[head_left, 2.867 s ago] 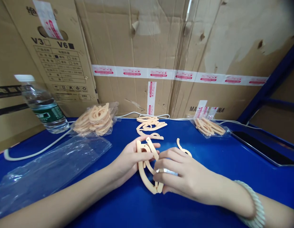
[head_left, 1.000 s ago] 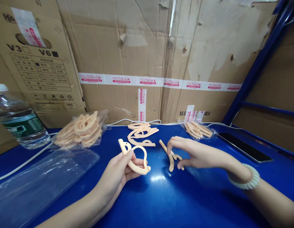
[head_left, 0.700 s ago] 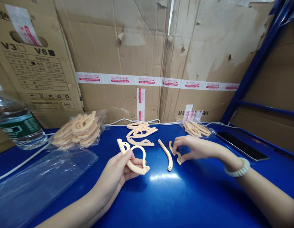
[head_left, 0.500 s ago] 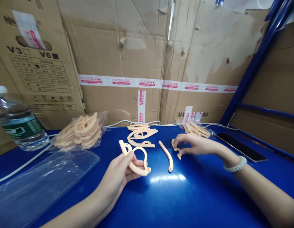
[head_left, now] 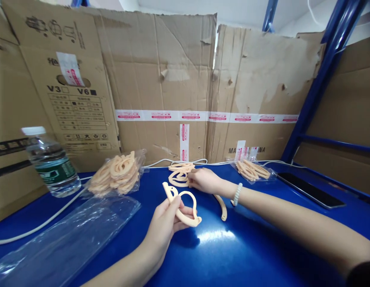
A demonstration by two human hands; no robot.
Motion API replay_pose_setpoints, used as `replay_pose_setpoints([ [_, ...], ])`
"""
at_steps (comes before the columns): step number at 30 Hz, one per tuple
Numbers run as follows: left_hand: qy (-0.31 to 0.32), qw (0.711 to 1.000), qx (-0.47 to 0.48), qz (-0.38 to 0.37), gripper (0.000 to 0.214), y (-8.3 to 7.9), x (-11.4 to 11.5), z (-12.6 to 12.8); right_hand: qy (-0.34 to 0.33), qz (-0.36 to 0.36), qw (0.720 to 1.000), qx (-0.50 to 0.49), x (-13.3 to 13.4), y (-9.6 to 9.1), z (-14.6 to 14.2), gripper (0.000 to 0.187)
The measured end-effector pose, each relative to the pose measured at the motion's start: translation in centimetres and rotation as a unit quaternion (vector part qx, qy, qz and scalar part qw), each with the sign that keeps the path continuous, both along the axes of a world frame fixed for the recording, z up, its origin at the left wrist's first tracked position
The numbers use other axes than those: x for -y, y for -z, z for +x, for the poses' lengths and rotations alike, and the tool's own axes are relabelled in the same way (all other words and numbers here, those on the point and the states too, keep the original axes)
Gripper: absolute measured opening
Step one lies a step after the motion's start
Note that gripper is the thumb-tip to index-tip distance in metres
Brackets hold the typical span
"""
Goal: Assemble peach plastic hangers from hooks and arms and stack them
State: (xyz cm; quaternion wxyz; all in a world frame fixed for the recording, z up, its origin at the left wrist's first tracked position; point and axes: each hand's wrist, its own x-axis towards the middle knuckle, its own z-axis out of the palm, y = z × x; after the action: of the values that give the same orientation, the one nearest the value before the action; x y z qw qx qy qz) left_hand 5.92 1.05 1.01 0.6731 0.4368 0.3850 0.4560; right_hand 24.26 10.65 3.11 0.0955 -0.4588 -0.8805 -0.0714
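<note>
My left hand (head_left: 169, 217) is closed on a beige folding hanger (head_left: 193, 199), its slotted straight end pointing up and its curved loop to the right. Farther back, my right hand (head_left: 206, 179) reaches over a small pile of beige hanger pieces (head_left: 180, 178). Its fingers are bent together on the right end of a curved piece there, and the fingertips are partly hidden. Under the right wrist lies a narrow curved hanger arm (head_left: 223, 209), its far part covered. A small beige hook piece (head_left: 232, 203) shows only in part below the bracelet.
Bagged beige pieces (head_left: 116, 175) sit at the left, with another bag (head_left: 252, 169) at the back right. A flat clear plastic bag (head_left: 74, 235), a water bottle (head_left: 55, 167), a phone (head_left: 310, 190) and a white cable (head_left: 41, 217) lie around the blue table (head_left: 232, 259). Cardboard (head_left: 161, 87) stands behind.
My right hand has left the small hook piece and moved left to the pile at the back. The left hand keeps the hanger. The view has tipped up and turned slightly left.
</note>
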Motion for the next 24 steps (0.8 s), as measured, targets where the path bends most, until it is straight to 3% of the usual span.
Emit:
replay_pose_setpoints([
  [5, -0.005, 1.000, -0.002, -0.017, 0.027, -0.5, -0.1, 0.0, 0.049, -0.011, 0.998, -0.028, -2.8, 0.4, -0.2, 0.018],
  [9, -0.009, 1.000, 0.000, -0.018, 0.026, -0.8, -0.1, 0.0, 0.047, -0.023, 0.997, -0.062, -2.7, -0.4, 0.1, 0.019],
  [13, -0.010, 1.000, -0.006, -0.016, 0.024, -0.7, -0.3, -0.1, 0.025, -0.027, 0.995, -0.088, 0.4, -2.3, 2.7, 0.012],
  [16, -0.002, 1.000, -0.008, -0.006, 0.024, -0.2, -0.5, 0.0, 0.012, -0.070, 0.995, -0.074, 3.7, -3.2, 5.8, 0.010],
  [20, 0.009, 1.000, -0.019, 0.001, 0.028, 0.4, -0.8, 0.1, -0.005, -0.162, 0.983, -0.087, 6.9, -2.6, 9.2, 0.028],
  [24, 0.004, 1.000, -0.024, -0.005, 0.024, 0.3, -0.8, 0.1, 0.022, -0.211, 0.973, -0.094, 7.4, -1.8, 10.9, 0.024],
])
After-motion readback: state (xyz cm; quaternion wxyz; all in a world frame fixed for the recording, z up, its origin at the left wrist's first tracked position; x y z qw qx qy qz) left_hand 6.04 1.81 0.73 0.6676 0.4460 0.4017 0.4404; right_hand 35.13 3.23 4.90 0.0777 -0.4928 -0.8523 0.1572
